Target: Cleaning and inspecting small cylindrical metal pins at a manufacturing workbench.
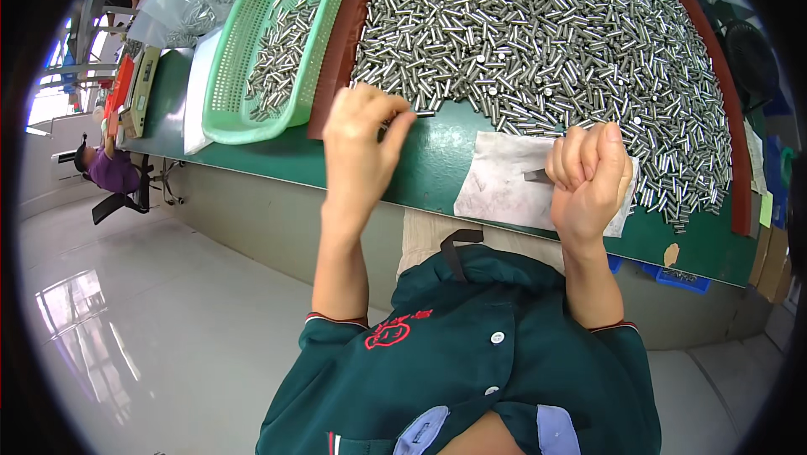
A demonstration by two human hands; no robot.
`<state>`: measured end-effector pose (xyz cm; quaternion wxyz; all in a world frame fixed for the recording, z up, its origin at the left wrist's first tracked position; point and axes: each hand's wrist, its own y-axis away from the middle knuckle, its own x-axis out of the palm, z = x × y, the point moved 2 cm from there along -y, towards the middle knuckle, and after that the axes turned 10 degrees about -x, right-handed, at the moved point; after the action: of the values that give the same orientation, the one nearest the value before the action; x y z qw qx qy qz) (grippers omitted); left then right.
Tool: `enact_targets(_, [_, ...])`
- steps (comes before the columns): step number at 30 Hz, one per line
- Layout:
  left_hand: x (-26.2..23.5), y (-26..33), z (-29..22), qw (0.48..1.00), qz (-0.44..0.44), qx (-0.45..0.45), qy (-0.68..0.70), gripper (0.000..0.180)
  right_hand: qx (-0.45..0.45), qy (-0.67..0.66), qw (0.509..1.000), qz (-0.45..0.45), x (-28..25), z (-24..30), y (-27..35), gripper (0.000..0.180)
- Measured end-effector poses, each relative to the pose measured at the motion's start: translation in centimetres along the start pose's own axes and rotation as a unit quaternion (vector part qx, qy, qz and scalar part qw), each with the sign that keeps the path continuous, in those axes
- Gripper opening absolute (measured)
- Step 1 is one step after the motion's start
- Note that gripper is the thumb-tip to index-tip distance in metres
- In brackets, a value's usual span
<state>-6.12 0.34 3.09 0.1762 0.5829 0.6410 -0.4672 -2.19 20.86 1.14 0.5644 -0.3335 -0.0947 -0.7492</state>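
A wide heap of short, shiny metal pins (538,35) covers the green tabletop (433,157). At the heap's near left edge, my left hand (361,131) is closed, thumb and forefinger pinched together. One dark-looking pin (426,114) sticks out at those fingertips. My right hand (590,176) makes a fist over a smudged white cloth or paper sheet (503,178). From this fist a flat dark grey end (535,176) juts to the left; the rest of that piece is hidden in the fingers.
Left of the heap stands a green perforated basket (223,89) partly filled with pins. Reddish-brown strips (334,60) border the heap. Clear plastic bags (181,1) and a scale-like device (139,89) lie farther left. Another person (113,168) in purple sits beyond. A black fan (748,56) stands right.
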Motion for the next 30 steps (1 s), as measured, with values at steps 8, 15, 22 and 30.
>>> enact_targets(8, [2.1,1.1,0.1,0.999,0.044,0.016,-0.004,0.01,0.009,-0.019,1.0,-0.004,0.3,0.5,0.3,0.037])
enact_targets(15, [2.6,2.2,-0.5,0.893,0.152,-0.247,0.344,0.008,0.012,-0.019,1.0,-0.01,0.0,0.2,0.3,0.037])
enact_targets(22, [3.1,2.4,-0.1,0.797,0.185,-0.307,0.485,0.017,0.007,-0.011,1.0,-0.001,0.2,0.1,0.0,0.04])
enact_targets(30, [3.2,2.6,-0.2,0.792,0.196,-0.311,0.487,0.017,0.004,-0.008,1.0,0.001,-0.2,0.2,0.4,0.04])
